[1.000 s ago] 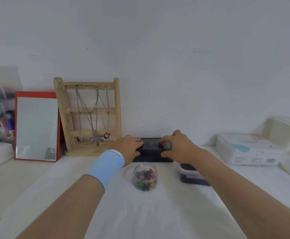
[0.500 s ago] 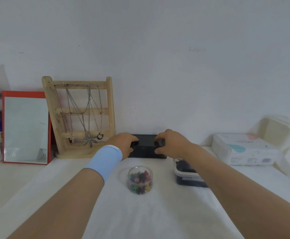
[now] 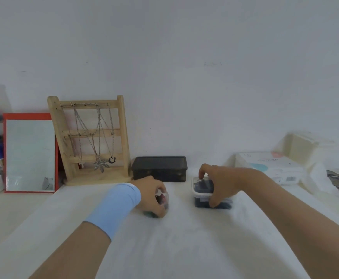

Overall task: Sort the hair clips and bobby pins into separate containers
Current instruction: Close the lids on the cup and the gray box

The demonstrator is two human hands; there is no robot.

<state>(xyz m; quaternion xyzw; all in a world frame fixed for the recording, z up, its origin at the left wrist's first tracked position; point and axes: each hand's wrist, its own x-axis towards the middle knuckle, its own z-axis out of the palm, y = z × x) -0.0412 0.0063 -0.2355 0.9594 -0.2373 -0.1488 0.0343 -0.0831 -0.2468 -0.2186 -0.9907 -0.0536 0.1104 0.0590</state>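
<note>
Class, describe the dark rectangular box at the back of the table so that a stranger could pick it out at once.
Find the wooden necklace stand against the white wall. Just right of it sits the dark box. Unlike the round tub in the left hand and the clear-lidded tub in the right hand, it is larger, dark all over and untouched.

— How was your light?

— Dim and even. Your white wall [image 3: 184,57] came out grey, and only faint shadows lay under your arms on the cloth [image 3: 174,248].

— And sharpness?

— Your left hand [image 3: 150,196] and the round jar [image 3: 163,198] it gripped smeared with motion. Your right hand [image 3: 223,184], holding the lidded box [image 3: 202,189], was soft too. The left and right edges of the frame bowed and lost focus. The mirror [image 3: 29,154] gave back a pale, flat sheen.
</note>
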